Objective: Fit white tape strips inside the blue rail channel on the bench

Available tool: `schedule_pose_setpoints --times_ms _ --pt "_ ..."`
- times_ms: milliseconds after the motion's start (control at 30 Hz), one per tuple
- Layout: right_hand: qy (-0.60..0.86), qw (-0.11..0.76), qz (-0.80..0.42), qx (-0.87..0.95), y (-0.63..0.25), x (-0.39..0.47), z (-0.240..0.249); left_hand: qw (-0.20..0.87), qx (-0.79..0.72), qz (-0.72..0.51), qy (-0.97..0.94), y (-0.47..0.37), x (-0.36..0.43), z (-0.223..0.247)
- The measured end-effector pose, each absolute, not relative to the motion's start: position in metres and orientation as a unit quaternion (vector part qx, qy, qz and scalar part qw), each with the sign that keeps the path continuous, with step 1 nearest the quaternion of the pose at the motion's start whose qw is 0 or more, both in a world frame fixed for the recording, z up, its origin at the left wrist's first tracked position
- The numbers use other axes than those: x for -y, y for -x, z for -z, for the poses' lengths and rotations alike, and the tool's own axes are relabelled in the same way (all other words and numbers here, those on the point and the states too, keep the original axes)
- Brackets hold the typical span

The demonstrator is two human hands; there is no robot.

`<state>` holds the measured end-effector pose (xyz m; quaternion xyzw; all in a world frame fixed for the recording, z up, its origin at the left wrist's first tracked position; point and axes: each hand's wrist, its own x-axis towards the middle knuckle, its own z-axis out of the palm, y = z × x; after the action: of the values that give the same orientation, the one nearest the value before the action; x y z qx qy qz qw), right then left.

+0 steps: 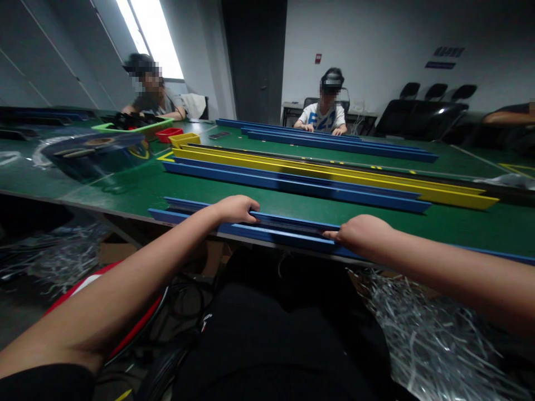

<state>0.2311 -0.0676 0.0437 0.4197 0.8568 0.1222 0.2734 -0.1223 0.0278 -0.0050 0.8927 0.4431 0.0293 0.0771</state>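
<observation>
A long blue U-shaped channel (288, 238) lies along the near edge of the green table (311, 207), its open side up. My left hand (239, 209) is closed at the channel, with fingers curled over its far wall and the thumb side down inside. Further right, my right hand (363, 230) is also closed there, knuckles up, with a finger reaching into the trough. Whatever thin material lies in the channel between the hands is too dark to make out. Just beyond is another blue channel (292, 182), and behind it a long yellow channel (455, 195).
More blue channels (346, 146) lie farther back, before a seated co-worker (322, 116). A wide film-wrapped roll (98, 156) stands left, near a green tray (156, 129), a red bin (169, 135) and a yellow bin (186, 140). Another person (156, 100) sits back left. Shredded strips (430, 334) cover the floor.
</observation>
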Motion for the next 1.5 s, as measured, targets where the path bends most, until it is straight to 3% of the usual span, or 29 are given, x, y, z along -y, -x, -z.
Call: schedule_pose_setpoints --times_ms 367,533,733,1133,1500 --pt "-0.465 0.225 -0.089 -0.852 -0.231 0.066 -0.038 0.114 -0.464 -0.001 -0.878 0.116 -0.026 -0.001" --pt "-0.448 0.252 -0.096 -0.853 -0.227 0.068 -0.044 0.14 -0.441 0.006 -0.886 0.106 -0.025 -0.004" --pt "-0.431 0.3 -0.11 -0.844 -0.221 0.072 -0.051 0.119 -0.429 -0.002 -0.895 0.072 -0.019 -0.002" --pt "-0.444 0.283 -0.091 -0.845 -0.222 0.072 -0.052 0.08 -0.388 0.011 -0.918 -0.019 -0.008 -0.003" --pt "-0.419 0.255 -0.105 -0.865 -0.229 0.078 -0.059 0.052 -0.354 -0.002 -0.934 -0.023 -0.011 0.003"
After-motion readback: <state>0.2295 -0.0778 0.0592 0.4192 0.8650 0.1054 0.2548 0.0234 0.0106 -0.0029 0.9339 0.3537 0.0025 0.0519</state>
